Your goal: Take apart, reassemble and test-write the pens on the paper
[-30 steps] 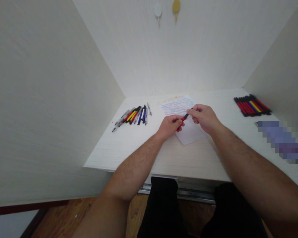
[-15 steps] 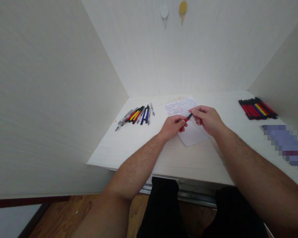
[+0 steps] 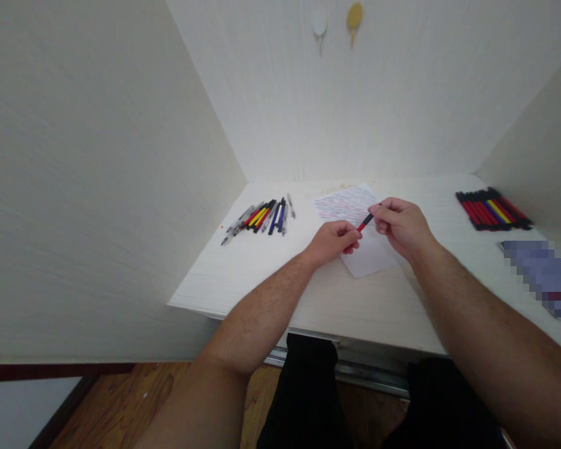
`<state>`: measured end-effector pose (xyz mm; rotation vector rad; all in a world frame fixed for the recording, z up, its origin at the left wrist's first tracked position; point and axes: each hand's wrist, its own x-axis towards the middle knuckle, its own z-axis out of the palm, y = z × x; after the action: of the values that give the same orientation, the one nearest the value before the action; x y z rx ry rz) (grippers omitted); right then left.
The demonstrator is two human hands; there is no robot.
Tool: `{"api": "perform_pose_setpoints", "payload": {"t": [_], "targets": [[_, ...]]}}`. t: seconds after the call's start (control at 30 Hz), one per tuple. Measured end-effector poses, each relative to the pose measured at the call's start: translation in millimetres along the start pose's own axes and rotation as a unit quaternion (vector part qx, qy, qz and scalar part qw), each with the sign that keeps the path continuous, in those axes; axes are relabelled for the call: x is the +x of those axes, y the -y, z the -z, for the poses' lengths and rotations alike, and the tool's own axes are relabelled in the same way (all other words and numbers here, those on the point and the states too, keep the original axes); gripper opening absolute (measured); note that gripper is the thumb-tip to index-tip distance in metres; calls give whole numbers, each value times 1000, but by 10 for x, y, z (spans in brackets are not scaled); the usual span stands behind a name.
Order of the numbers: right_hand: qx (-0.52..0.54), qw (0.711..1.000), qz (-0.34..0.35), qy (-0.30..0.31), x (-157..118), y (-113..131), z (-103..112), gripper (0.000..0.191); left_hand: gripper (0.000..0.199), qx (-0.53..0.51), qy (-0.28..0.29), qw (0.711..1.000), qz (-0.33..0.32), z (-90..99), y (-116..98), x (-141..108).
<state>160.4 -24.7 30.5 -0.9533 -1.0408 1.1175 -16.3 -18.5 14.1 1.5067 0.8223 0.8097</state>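
Observation:
A red and black pen (image 3: 365, 221) is held between my two hands above the paper. My left hand (image 3: 335, 243) pinches its red end. My right hand (image 3: 401, 223) has its fingertips closed on the black end. Beneath them lies a white sheet of paper (image 3: 341, 204) with slanted rows of coloured pen strokes on its far part and a blank near part. To the left sits a loose pile of pens (image 3: 262, 217), clear, red, yellow and blue.
At the right a neat row of red, blue and yellow pens (image 3: 493, 211) lies near the side wall. A blurred-out bluish object (image 3: 537, 268) is close by. Two hooks, white (image 3: 319, 26) and gold (image 3: 354, 17), are on the back wall.
The view has shifted slightly. My right hand has drawn a little away from my left, and more of the pen shows between them.

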Motion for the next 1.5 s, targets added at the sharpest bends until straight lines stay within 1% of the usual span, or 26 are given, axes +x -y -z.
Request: {"api": "perform_pose_setpoints", "payload": {"t": [0.1,0.17,0.23,0.27,0.33,0.4,0.5,0.6,0.73,0.87,1.0,1.07,1.17,1.37,1.43,1.5], "targets": [[-18,1000,7,-22,0,-7,-16,36,15,14,-23,1000,-6,-18,-7,-1],[-23,999,4,-32,-3,-4,-25,36,16,15,-33,999,-6,-24,-9,2],[-16,1000,-5,-21,-10,6,-28,31,17,8,-36,999,-2,-19,-9,5],[-10,1000,-12,-7,-15,12,-27,28,18,2,-30,1000,1,-13,-8,6],[1,999,-25,23,-22,21,-18,29,22,-14,-7,1000,8,2,-1,7],[6,999,-32,33,-25,23,-6,31,28,-36,26,999,18,17,13,7],[14,999,-26,13,-18,19,9,25,34,-68,69,995,30,26,37,6],[29,999,-18,-4,-9,17,10,22,33,-66,82,994,39,25,46,5],[27,999,-6,-17,-3,13,-3,22,28,-32,63,997,24,20,46,7],[14,999,6,-35,2,5,-16,31,20,12,27,1000,8,4,51,12],[17,999,5,-41,2,1,-26,34,16,49,-7,999,6,-22,28,7],[20,999,6,-43,4,-4,-28,34,15,41,-17,999,8,-32,6,1],[28,998,11,-57,20,-7,-16,31,15,19,-15,1000,12,-37,-14,-3],[76,987,30,-136,81,30,59,26,16,-26,-35,999,13,-17,10,12],[81,987,19,-135,86,46,70,24,14,-24,-43,999,12,-16,0,15],[70,991,3,-111,78,54,62,24,13,-16,-50,999,15,-22,-34,13]]}}
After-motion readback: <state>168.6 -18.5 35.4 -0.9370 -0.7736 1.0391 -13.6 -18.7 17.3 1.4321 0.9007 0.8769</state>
